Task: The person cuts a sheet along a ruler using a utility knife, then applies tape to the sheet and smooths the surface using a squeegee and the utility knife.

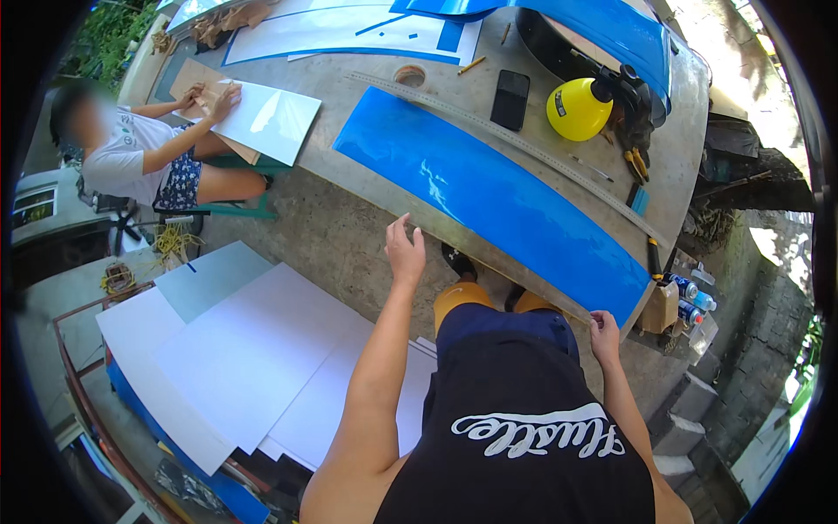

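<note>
A long, curved, glossy blue sheet (489,205) lies on the worktable, running along its near edge. My left hand (405,251) hovers off that edge, fingers apart and nothing in them. At the sheet's near right corner my right hand (604,334) is closed, its fingertips pinched at the corner; the fingers hide exactly how they grip it. Just beyond the sheet a long metal ruler (515,140) lies along its far side. A utility knife (655,259) with a dark and yellow handle rests by the ruler's right end.
Across the concrete table (314,79) are a tape roll (408,77), a pencil (471,65), a phone (510,100), a yellow spray bottle (578,110) and pliers (635,164). Spray cans (685,286) stand at right. Another person (166,148) sits at left with a white panel (272,118). Large white sheets (244,358) lie behind me.
</note>
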A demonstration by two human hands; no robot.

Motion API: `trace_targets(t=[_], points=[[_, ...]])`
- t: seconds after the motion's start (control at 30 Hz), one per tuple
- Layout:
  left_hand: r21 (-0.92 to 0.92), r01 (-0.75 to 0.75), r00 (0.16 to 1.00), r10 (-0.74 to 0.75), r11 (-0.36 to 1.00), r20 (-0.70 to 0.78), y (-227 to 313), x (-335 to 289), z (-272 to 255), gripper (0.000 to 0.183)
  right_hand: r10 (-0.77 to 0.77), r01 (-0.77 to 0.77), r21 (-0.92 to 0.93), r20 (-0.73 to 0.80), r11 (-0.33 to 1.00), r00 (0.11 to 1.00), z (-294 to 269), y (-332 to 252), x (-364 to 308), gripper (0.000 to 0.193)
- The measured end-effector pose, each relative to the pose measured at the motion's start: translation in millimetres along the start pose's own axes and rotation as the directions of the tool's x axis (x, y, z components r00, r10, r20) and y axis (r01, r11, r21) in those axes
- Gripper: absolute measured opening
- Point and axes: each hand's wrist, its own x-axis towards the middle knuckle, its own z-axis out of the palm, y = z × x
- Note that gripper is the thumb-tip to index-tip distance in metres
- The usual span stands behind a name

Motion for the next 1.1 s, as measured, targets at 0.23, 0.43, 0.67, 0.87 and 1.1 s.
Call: trace_targets(t=[0.23,0.43,0.67,0.87,1.1], points=[[-0.233,0.021,0.999,-0.029,0.972,-0.033,-21,73,-30,0.035,0.006,-0.006,0.016,-0.047,1.0,0.999,17,-17,16,0.011],[0.018,-0.046,0.999,0.046,0.999,-0.012,-12,121,-41,0.039,-0.233,0.235,0.046,-0.034,0.971,0.972,40,-91,90,0.009],[0.166,0.123,0.99,-0.109,0.978,-0.094,2,193,-69,0.051,-0.483,0.48,0.112,0.002,0.87,0.875,55,-273,163,0.013],[0.371,0.055,0.998,-0.042,0.927,-0.042,11,260,-93,0.075,-0.562,0.562,0.058,-0.02,0.825,0.827,92,-388,231,0.016],[0.504,-0.028,0.993,-0.034,0.864,0.115,12,275,-96,0.076,-0.399,0.398,-0.031,-0.005,0.917,0.917,162,-473,308,0.022]])
